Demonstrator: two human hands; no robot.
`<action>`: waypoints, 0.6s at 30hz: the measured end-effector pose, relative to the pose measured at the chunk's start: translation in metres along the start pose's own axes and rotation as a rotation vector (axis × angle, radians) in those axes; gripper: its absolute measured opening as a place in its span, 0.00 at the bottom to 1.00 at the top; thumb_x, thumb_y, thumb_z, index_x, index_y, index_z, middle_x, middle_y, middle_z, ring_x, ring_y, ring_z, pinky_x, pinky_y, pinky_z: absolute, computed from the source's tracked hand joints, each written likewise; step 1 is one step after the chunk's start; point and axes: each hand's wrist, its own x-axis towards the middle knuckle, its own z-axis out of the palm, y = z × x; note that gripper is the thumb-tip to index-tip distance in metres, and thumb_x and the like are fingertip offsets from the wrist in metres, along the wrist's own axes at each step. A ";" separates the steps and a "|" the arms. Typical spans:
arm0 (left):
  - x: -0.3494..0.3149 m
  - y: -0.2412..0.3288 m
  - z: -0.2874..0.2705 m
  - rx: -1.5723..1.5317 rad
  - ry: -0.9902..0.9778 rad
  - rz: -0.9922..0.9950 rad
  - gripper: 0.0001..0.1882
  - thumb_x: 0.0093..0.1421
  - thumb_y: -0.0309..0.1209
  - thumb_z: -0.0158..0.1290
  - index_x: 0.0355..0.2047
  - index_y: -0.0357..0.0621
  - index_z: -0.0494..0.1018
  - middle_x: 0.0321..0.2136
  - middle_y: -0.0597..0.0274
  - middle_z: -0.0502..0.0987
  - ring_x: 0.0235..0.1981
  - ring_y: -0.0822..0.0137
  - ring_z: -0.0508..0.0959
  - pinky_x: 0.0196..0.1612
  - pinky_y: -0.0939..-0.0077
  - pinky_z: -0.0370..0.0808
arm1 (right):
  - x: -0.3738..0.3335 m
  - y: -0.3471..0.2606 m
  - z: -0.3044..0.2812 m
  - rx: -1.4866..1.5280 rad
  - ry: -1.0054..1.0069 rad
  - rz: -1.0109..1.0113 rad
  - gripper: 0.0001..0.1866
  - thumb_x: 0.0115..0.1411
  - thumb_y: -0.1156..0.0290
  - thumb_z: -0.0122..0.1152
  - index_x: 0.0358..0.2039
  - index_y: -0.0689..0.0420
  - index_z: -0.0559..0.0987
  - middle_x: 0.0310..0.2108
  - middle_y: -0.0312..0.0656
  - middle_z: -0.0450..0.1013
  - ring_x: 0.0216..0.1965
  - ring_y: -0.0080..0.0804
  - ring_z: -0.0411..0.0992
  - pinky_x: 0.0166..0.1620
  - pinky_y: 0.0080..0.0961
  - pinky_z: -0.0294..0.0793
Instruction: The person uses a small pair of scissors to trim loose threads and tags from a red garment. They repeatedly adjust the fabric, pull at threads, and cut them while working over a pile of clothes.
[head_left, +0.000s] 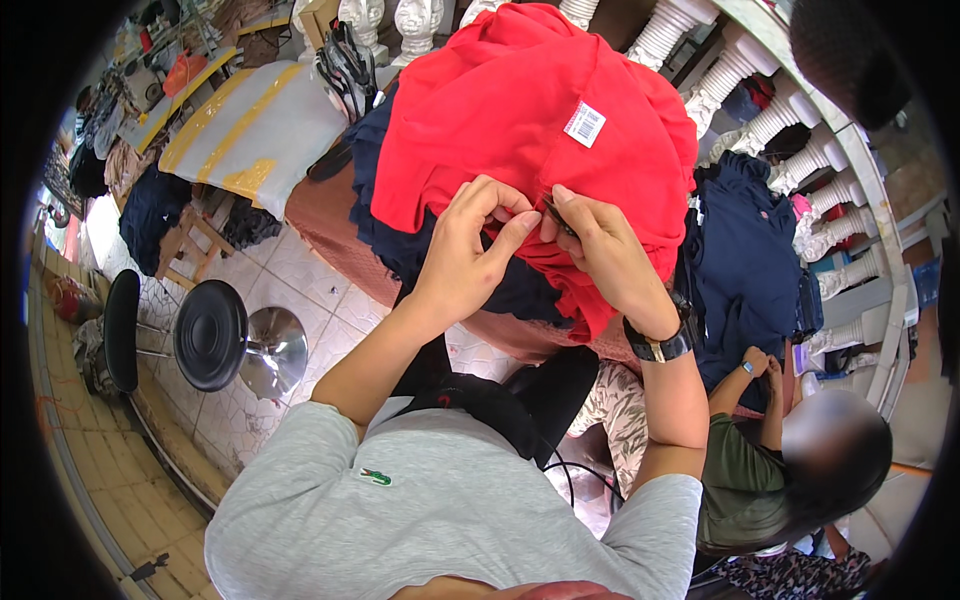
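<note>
A red garment (500,110) lies heaped on top of a pile in front of me, with a white tag (585,125) on its upper side. My left hand (472,245) pinches the edge of this garment between thumb and forefinger. Close beside it, my right hand (605,245) is closed around a small dark tool (562,222), its tip at the red cloth; most of the tool is hidden by the fingers. Under the red garment are dark navy garments (385,215), resting on a surface with a reddish-brown cover (330,240).
To the right, a person in a green top (745,485) handles more navy clothes (745,250). White balusters (750,60) line the far and right sides. A round black stool (210,335) stands at left. Dark cables (345,70) hang by a taped board (250,120).
</note>
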 end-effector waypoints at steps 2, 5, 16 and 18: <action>0.000 0.000 0.000 0.026 0.002 0.030 0.04 0.63 0.24 0.58 0.34 0.37 0.75 0.33 0.63 0.74 0.36 0.72 0.74 0.43 0.76 0.70 | 0.005 0.000 -0.002 -0.034 0.002 0.008 0.29 0.73 0.51 0.47 0.25 0.65 0.75 0.19 0.33 0.64 0.24 0.20 0.58 0.28 0.24 0.58; 0.000 -0.002 0.000 0.073 0.003 0.066 0.03 0.62 0.23 0.59 0.34 0.36 0.76 0.33 0.62 0.75 0.36 0.70 0.75 0.44 0.74 0.71 | 0.011 0.002 -0.002 -0.024 -0.007 0.055 0.28 0.71 0.51 0.50 0.24 0.65 0.76 0.20 0.33 0.65 0.25 0.19 0.60 0.28 0.24 0.59; 0.000 0.000 0.000 0.125 -0.028 0.131 0.02 0.61 0.21 0.59 0.34 0.36 0.77 0.34 0.60 0.77 0.36 0.69 0.75 0.44 0.74 0.71 | 0.018 0.006 -0.003 0.030 -0.022 0.082 0.27 0.70 0.53 0.53 0.23 0.64 0.75 0.19 0.29 0.63 0.24 0.16 0.58 0.27 0.22 0.56; -0.001 -0.002 0.000 0.099 -0.033 0.114 0.03 0.63 0.21 0.57 0.36 0.36 0.76 0.36 0.60 0.78 0.37 0.70 0.76 0.45 0.75 0.71 | 0.013 0.004 -0.010 0.101 -0.063 0.075 0.26 0.70 0.53 0.53 0.23 0.63 0.74 0.19 0.29 0.62 0.23 0.15 0.57 0.27 0.22 0.55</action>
